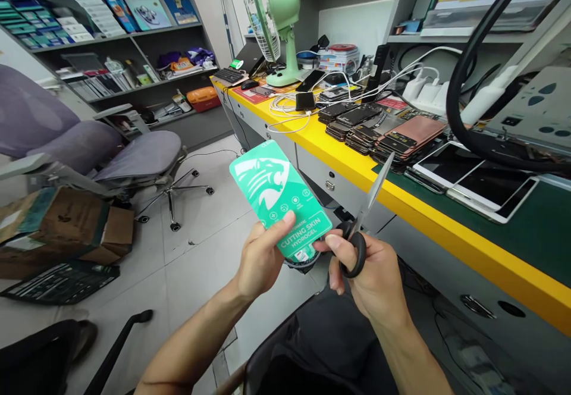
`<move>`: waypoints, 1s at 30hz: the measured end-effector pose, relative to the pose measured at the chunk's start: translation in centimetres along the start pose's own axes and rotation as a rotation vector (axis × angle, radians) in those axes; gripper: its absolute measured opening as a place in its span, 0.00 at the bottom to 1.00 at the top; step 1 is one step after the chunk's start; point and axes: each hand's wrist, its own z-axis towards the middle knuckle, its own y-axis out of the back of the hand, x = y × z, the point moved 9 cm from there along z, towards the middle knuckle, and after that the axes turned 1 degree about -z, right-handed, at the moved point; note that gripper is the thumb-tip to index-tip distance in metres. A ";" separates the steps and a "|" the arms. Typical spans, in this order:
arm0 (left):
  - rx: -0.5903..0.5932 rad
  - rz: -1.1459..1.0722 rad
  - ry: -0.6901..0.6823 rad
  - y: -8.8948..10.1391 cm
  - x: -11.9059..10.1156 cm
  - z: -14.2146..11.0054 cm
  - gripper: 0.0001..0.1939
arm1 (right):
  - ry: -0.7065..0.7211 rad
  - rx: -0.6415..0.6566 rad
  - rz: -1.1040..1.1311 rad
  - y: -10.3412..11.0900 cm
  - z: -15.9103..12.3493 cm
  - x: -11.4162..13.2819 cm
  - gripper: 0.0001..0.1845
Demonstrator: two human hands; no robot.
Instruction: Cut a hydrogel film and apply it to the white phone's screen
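Note:
My left hand (264, 255) grips a flat green packet (279, 196) by its lower left edge, thumb on the front. White print on it reads "CUTTING SKIN HYDROGEL" below a white animal-head picture. In my right hand (370, 264) is a pair of scissors (367, 207) with black handles, blades pointing up and to the right, away from the packet. A finger of that hand reaches close to the packet's lower right corner; whether it touches I cannot tell. Below the packet, a bin (306, 262) with a dark liner shows in part, holding green and white scraps.
To the right runs a yellow-edged workbench (446, 228) with stacks of phone parts (357, 121), white tablets (482, 178), cables and a green fan (285, 26). A grey office chair (138, 154) and cardboard boxes (66, 222) stand on the left.

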 end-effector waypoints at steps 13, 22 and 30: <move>0.204 0.042 -0.002 -0.3 -0.4 0.2 0.26 | -0.067 -0.032 0.177 -1.7 1.3 0.0 0.20; 0.035 0.095 -0.179 2.1 -1.4 1.9 0.13 | -0.523 0.237 0.654 -4.9 0.7 -3.3 0.14; -0.087 0.190 -0.232 3.3 -2.5 1.0 0.09 | -0.172 0.054 0.177 -0.6 0.9 -1.8 0.22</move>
